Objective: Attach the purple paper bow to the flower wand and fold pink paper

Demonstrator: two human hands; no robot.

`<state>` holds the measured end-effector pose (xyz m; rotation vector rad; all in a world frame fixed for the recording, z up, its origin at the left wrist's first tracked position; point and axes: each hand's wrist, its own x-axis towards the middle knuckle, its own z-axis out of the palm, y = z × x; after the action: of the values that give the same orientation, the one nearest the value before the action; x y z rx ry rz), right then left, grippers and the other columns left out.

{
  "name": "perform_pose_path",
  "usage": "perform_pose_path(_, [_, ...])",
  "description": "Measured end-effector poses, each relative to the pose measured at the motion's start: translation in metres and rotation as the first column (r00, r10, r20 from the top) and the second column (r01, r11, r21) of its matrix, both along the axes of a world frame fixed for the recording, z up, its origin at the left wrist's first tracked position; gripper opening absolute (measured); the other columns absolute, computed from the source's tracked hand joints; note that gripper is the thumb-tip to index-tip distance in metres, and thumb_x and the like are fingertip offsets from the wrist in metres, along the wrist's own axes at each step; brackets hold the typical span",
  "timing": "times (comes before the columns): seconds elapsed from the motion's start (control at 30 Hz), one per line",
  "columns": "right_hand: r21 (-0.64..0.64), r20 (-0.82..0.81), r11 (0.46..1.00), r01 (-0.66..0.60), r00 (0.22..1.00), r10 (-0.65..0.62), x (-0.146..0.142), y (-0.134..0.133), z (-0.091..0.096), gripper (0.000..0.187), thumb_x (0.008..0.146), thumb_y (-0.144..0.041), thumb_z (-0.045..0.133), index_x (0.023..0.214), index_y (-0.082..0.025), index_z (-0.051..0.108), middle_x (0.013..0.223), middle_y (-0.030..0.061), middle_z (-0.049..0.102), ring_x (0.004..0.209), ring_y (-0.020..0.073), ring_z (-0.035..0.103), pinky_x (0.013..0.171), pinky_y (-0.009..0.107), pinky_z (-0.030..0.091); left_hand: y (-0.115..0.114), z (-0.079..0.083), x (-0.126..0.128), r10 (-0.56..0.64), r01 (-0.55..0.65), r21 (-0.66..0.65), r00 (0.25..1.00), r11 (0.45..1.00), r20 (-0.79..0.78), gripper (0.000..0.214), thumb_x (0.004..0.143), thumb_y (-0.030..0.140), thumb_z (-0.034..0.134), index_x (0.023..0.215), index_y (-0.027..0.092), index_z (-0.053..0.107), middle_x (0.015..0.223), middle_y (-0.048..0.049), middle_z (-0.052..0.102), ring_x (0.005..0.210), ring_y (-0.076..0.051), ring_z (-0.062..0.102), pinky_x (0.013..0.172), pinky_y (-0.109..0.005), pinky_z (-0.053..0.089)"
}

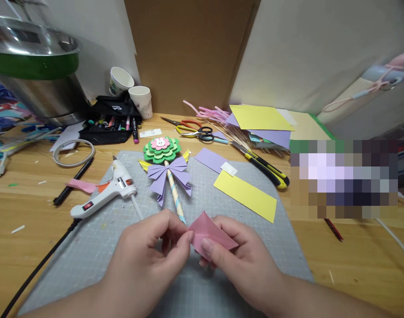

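Observation:
A folded piece of pink paper point(210, 229) is held in the air over the grey cutting mat point(149, 274). My left hand point(152, 256) pinches its left corner between thumb and fingers. From the right, my right hand point(238, 256) grips the same paper, thumb on top and fingers behind it. Just beyond lies a paper flower wand: a green layered flower point(161, 150) with a pink rabbit center, a purple bow point(169, 174) and a striped stick point(175, 196). A yellow paper strip point(246, 194) and a purple paper strip point(210, 160) rest on the mat to the right.
A white glue gun point(111, 190) lies at left, its black cord running to the front. Behind are a marker pouch point(112, 119), paper cups point(141, 101), scissors point(202, 132) and stacked colored paper point(261, 117). A yellow-black utility knife point(261, 165) lies at right.

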<state>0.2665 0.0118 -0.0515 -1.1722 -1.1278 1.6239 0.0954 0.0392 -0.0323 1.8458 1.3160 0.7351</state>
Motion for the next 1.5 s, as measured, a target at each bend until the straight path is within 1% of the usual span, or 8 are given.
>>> perform_pose_path(0.17, [-0.058,-0.068,0.997,0.052,0.996,-0.055,0.001,0.002,-0.003,0.027,0.086,-0.042,0.060,0.078,-0.016,0.061,0.060,-0.0015,0.060,0.053,0.0092,0.055,0.050,0.019,0.043,-0.002,0.001,-0.003,-0.085,0.091,-0.025,0.980,0.996,0.180,0.010,0.085,0.017,0.056,0.083,0.025,0.060,0.069,0.0064,0.064,0.059,-0.009,0.059,0.055,-0.017,0.048])
perform_pose_path(0.3, [-0.182,-0.206,0.983,-0.005,0.978,-0.033,0.005,0.008,-0.008,0.028,0.083,-0.042,0.064,0.077,-0.015,0.061,0.054,-0.0022,0.060,0.043,0.0079,0.054,0.042,0.017,0.040,-0.002,0.003,-0.007,-0.226,0.215,0.070,0.938,0.974,0.262,0.037,0.091,0.008,0.042,0.113,0.035,0.054,0.090,0.0072,0.066,0.074,-0.008,0.063,0.069,-0.016,0.049])
perform_pose_path(0.57, [-0.210,-0.332,0.976,-0.056,0.943,-0.018,0.004,0.011,-0.007,0.030,0.080,-0.041,0.068,0.072,-0.013,0.062,0.050,-0.0030,0.057,0.039,0.0046,0.049,0.040,0.013,0.038,0.004,0.006,-0.005,-0.415,0.403,0.104,0.893,0.909,0.175,0.026,0.087,0.004,0.051,0.094,0.026,0.063,0.089,0.0038,0.063,0.082,-0.009,0.062,0.075,-0.016,0.047])
perform_pose_path(0.77, [-0.243,-0.309,0.969,-0.037,0.950,-0.041,0.005,0.013,-0.009,0.038,0.081,-0.047,0.065,0.065,-0.012,0.061,0.050,-0.0005,0.060,0.039,0.0063,0.054,0.038,0.014,0.038,0.004,0.001,-0.004,-0.401,0.385,0.119,0.901,0.915,0.167,0.035,0.088,0.000,0.044,0.103,0.028,0.057,0.091,0.0049,0.065,0.084,-0.008,0.062,0.077,-0.017,0.048])
perform_pose_path(0.9, [-0.240,-0.295,0.966,-0.093,0.955,0.018,0.005,0.011,-0.010,0.040,0.081,-0.048,0.064,0.064,-0.011,0.062,0.048,-0.0011,0.058,0.036,0.0052,0.052,0.037,0.013,0.036,0.002,-0.002,-0.004,-0.269,0.248,0.151,0.952,0.957,0.147,0.034,0.085,0.004,0.054,0.106,0.031,0.054,0.085,0.0078,0.067,0.072,-0.007,0.064,0.066,-0.013,0.049])
perform_pose_path(1.1, [-0.209,-0.255,0.974,-0.087,0.966,0.031,0.004,0.009,-0.009,0.036,0.082,-0.047,0.064,0.070,-0.013,0.062,0.051,-0.0007,0.060,0.038,0.0057,0.052,0.037,0.013,0.034,0.003,0.006,-0.004,-0.485,0.466,0.169,0.870,0.868,0.090,0.022,0.084,0.003,0.058,0.092,0.024,0.062,0.083,0.0056,0.075,0.072,-0.007,0.069,0.070,-0.012,0.049])
perform_pose_path(1.3, [-0.197,-0.292,0.980,-0.013,0.955,-0.046,0.003,0.010,-0.006,0.032,0.086,-0.041,0.062,0.072,-0.013,0.063,0.054,0.0003,0.061,0.043,0.0067,0.053,0.038,0.013,0.037,0.003,0.007,0.001,-0.334,0.327,0.075,0.937,0.942,0.107,0.015,0.081,0.008,0.063,0.078,0.023,0.063,0.071,0.0092,0.073,0.061,-0.006,0.063,0.059,-0.012,0.045])
perform_pose_path(1.5, [-0.214,-0.321,0.976,-0.041,0.947,-0.030,0.002,0.014,-0.006,0.032,0.088,-0.042,0.059,0.076,-0.012,0.065,0.060,0.0021,0.063,0.049,0.0094,0.058,0.040,0.014,0.042,0.005,0.009,0.000,-0.245,0.247,0.005,0.956,0.969,0.159,0.017,0.084,0.011,0.059,0.072,0.022,0.063,0.070,0.0060,0.070,0.067,-0.010,0.061,0.065,-0.020,0.045])
